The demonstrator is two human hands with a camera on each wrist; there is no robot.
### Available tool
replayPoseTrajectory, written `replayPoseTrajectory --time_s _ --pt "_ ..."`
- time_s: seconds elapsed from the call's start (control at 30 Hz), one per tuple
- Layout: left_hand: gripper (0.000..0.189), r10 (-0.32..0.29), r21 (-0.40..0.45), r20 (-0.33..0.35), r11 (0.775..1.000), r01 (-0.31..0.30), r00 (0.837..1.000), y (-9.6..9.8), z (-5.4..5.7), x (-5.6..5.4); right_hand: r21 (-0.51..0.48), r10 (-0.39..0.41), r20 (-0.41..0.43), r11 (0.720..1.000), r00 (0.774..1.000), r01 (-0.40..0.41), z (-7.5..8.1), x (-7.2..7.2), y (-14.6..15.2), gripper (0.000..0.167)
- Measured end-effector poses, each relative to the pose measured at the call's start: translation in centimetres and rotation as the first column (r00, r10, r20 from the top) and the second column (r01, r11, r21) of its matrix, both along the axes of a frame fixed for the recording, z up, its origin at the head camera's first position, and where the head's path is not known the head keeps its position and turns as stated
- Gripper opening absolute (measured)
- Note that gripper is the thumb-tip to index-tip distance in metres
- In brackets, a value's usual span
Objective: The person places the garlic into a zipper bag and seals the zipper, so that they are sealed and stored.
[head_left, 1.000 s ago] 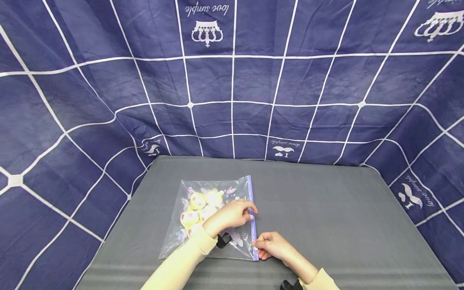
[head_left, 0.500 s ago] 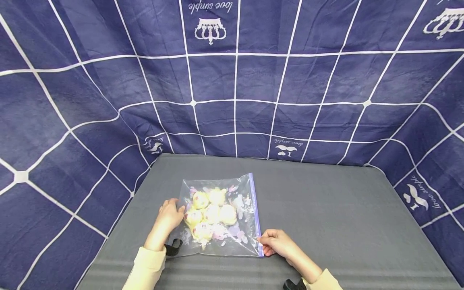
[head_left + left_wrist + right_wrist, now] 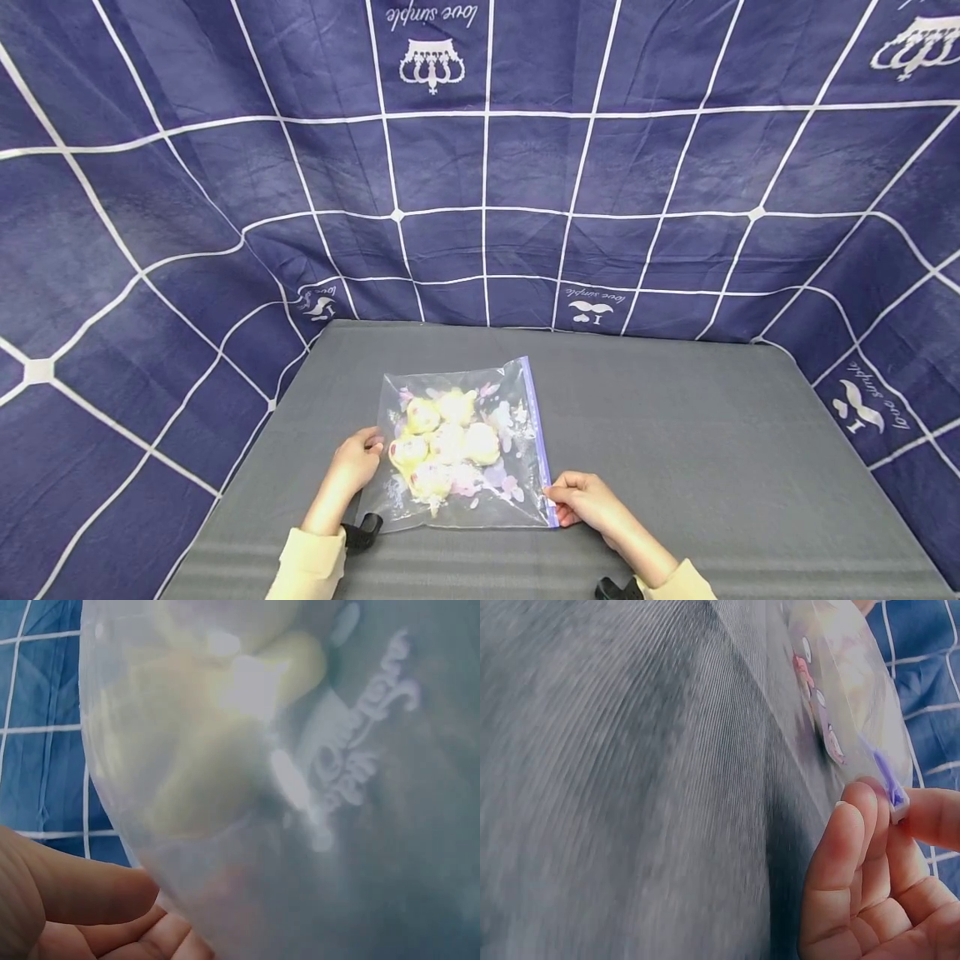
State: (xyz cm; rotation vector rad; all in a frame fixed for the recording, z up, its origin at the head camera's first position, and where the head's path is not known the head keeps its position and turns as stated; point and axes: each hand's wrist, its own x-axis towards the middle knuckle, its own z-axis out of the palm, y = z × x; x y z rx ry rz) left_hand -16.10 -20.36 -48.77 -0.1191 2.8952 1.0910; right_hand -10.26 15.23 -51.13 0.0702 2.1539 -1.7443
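Observation:
A clear zip bag (image 3: 517, 417) with pink and purple printed shapes lies on the grey table, its purple zip strip along the right side. Several pale yellow round plush-like things (image 3: 450, 442) are inside it. At the bag's left edge, my left hand (image 3: 356, 460) pinches the plastic between thumb and fingers; the left wrist view shows the thumb (image 3: 97, 891) over that edge. My right hand (image 3: 588, 502) pinches the near end of the zip strip, and in the right wrist view the strip's end (image 3: 896, 801) sits between thumb and forefinger.
The grey cloth-covered table (image 3: 712, 450) extends to the right of the bag. Dark blue curtain (image 3: 615, 167) with white grid lines stands behind it and at both sides. A black strap (image 3: 363, 532) is on the left wrist.
My left hand has left the zip strip, moved left across the bag and taken hold of its left edge. The bag and right hand have shifted slightly right.

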Motion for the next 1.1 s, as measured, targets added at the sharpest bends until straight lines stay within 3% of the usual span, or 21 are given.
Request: replayPoseTrajectory --time_s 0.27,0.53,0.8,1.1 --pt "0.040 -0.045 0.062 -0.029 0.997 0.047 0.999 2.6 -0.7 -0.8 0.067 -0.049 0.002 0.997 0.999 0.048 -0.4 0.3 2.9 0.034" --pt "0.040 -0.098 0.137 -0.036 0.985 0.102 0.995 5.5 -0.5 -1.4 0.081 -0.073 0.031 0.994 0.997 0.070 0.1 0.8 6.0 0.021" --pt "0.041 -0.113 0.234 -0.031 0.965 0.117 0.993 7.8 -0.8 -1.9 0.115 -0.101 0.051 0.989 0.994 0.094 0.0 1.4 8.1 0.021" --pt "0.043 -0.138 0.253 -0.058 0.956 0.148 0.989 9.7 -1.5 -2.6 0.196 -0.160 0.034 0.969 0.987 0.151 -0.1 1.6 9.4 0.022"
